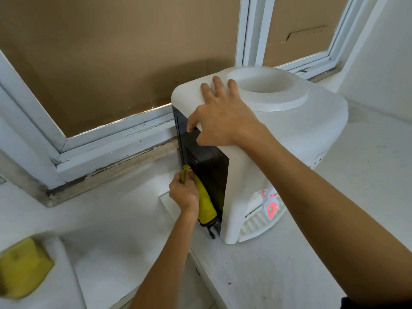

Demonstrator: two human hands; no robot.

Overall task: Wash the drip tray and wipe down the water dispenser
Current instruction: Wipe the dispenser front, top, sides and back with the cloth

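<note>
The left hand (186, 192) covers part of the yellow cloth (206, 202), so how the cloth is folded under the fingers cannot be told. Below that hand, a dark fitting (210, 228) pokes out from under the cloth; what it is stays unclear. The right hand (223, 118) hides part of the water dispenser (301, 134) top and the upper edge of its black panel (207, 166). Right of the left hand, the tap (270, 207) is a glaring red blur above the drip tray (256, 226). Far left of both hands, a yellow sponge (23, 267) is blurred and cut by the edge.
</note>
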